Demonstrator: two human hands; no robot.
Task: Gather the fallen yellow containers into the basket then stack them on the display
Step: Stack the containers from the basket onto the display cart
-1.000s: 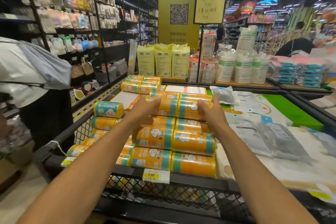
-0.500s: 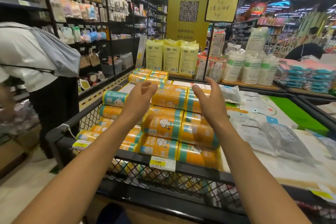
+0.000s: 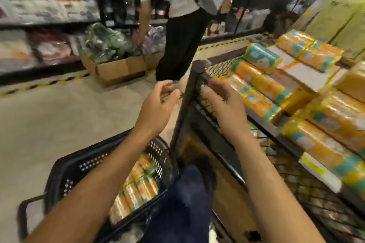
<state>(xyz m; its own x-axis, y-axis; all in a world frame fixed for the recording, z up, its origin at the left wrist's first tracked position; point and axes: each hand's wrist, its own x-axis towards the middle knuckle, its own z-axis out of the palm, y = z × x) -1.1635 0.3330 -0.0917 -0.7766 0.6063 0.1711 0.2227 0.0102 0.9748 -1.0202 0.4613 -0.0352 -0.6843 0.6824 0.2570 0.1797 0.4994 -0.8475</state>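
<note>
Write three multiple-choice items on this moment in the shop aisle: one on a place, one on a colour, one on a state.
1. Where is the basket?
A. on the floor, left of the display
B. on top of the display
C. on a shelf

2. What colour is the basket?
A. red
B. black
C. white

3. What do the hands hold?
A. one container each
B. the basket handle
C. nothing

Answers:
1 A: it sits low beside the mesh display, by the person's leg.
2 B: its perforated wall is black, with yellow containers inside.
3 C: the left hand and right hand are open and bare in the air.
</note>
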